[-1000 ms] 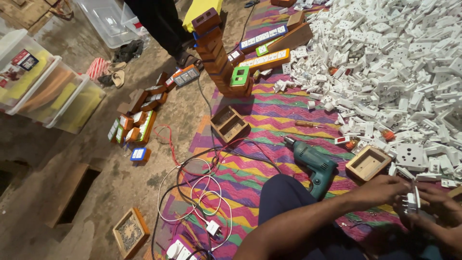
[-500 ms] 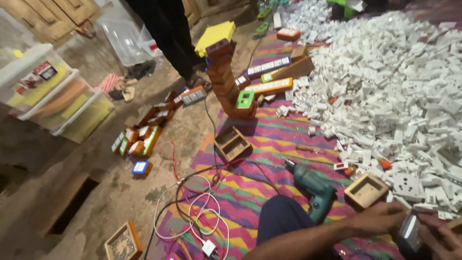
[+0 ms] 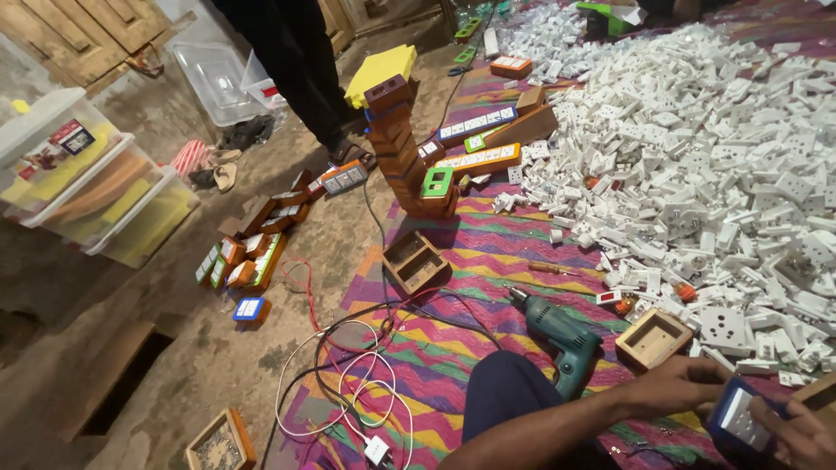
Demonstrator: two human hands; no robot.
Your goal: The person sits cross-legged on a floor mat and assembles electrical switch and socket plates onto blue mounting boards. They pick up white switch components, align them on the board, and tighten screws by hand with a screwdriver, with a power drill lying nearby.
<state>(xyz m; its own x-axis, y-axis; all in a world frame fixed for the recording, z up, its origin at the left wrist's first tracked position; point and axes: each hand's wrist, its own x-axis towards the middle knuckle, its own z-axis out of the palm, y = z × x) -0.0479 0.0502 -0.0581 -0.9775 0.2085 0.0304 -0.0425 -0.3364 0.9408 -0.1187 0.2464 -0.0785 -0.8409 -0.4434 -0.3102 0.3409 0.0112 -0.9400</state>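
While both hands close on it at the lower right corner, the blue-framed switch plate [image 3: 738,419] sits between the left hand [image 3: 679,387] and the right hand [image 3: 797,435] (each grip grasping an edge). Just left lie an empty wooden box [image 3: 653,338] and a green drill [image 3: 562,339] on the striped mat [image 3: 488,261], with a heap of white sockets [image 3: 697,157] beyond.

- The right hand [image 3: 801,435] is cut off by the lower right corner, so only some fingers are seen
- Part of the blue switch plate [image 3: 740,422] is covered by the fingers of both hands, and its back cannot be seen
- The wrist of the left hand [image 3: 679,387] runs into a forearm that is cut off by the lower edge
- The standing person [image 3: 292,70] is cut off by the upper edge, so only dark legs are shown
- The wooden box [image 3: 823,396] at the right edge is largely cropped
- The contents of the small tray [image 3: 218,444] are too small to be told
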